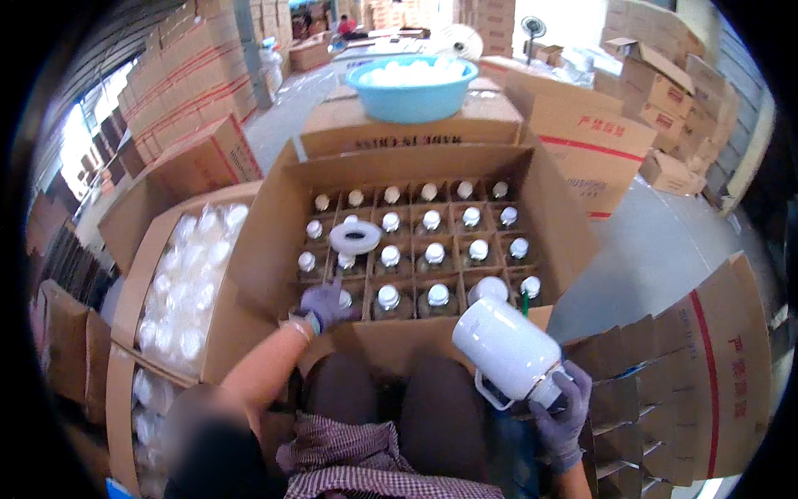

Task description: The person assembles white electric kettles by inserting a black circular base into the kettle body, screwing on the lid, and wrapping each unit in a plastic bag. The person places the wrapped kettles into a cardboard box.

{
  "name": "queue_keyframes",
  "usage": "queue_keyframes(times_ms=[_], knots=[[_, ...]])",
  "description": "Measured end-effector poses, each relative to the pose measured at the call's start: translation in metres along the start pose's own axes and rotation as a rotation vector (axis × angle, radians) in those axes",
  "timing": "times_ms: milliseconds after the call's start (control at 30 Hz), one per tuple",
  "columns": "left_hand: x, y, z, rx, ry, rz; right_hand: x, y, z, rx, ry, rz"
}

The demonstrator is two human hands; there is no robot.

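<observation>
A large open carton [573, 237] with cardboard dividers holds several clear bottles with white caps [435, 253], one in each compartment I can make out. At the front left corner, my gloved left hand [328, 306] has its fingers closed about the top of a capped bottle [346, 299]. On the right, my gloved right hand [567, 412] grips the narrow end of a white jug [509, 349] with a side handle. This jug is tilted over the carton's front right edge. A pale ring [355, 238], perhaps a tape roll, lies on the bottle caps.
Behind the carton, a light blue basin [411, 91] full of white pieces stands on a closed box [328, 116]. Clear wrapped items fill a carton [137, 291] at left. Folded cardboard dividers [640, 416] lie at right. Stacked cartons [187, 75] stand farther back.
</observation>
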State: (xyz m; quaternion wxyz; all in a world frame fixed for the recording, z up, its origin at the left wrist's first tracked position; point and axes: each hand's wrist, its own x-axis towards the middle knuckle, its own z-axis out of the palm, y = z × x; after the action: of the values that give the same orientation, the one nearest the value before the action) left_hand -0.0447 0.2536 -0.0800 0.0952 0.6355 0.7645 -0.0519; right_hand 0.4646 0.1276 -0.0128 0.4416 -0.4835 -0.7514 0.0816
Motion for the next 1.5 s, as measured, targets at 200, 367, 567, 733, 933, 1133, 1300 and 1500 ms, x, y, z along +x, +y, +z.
queue_keyframes(times_ms=[200, 367, 567, 733, 933, 1133, 1300, 1500], knots=[[0.011, -0.035, 0.034, -0.205, 0.189, 0.003, 0.023, -0.031, 0.005, 0.175, 0.041, 0.045], [-0.070, -0.017, -0.080, -0.381, 0.630, 0.112, 0.031, -0.053, -0.020, 0.633, 0.118, 0.199], [-0.254, -0.005, -0.196, -0.385, 0.799, 0.416, 0.043, -0.110, -0.035, 0.911, 0.057, 0.305], [-0.315, 0.017, -0.154, -0.582, 0.468, 0.450, 0.048, -0.141, -0.006, 0.961, -0.141, 0.267], [-0.355, -0.014, -0.084, -0.493, 0.290, 0.524, 0.077, -0.170, 0.018, 0.542, -0.539, -0.171], [-0.382, -0.028, -0.012, -0.951, -0.184, 0.298, 0.022, -0.129, 0.115, 0.636, -0.817, 0.186], [-0.336, -0.014, 0.024, -0.946, 0.100, 0.346, -0.003, -0.056, 0.148, 0.564, -0.614, 0.116], [-0.274, -0.034, 0.013, -0.507, 0.567, 0.587, 0.064, -0.176, 0.046, 0.704, -0.295, -0.032]])
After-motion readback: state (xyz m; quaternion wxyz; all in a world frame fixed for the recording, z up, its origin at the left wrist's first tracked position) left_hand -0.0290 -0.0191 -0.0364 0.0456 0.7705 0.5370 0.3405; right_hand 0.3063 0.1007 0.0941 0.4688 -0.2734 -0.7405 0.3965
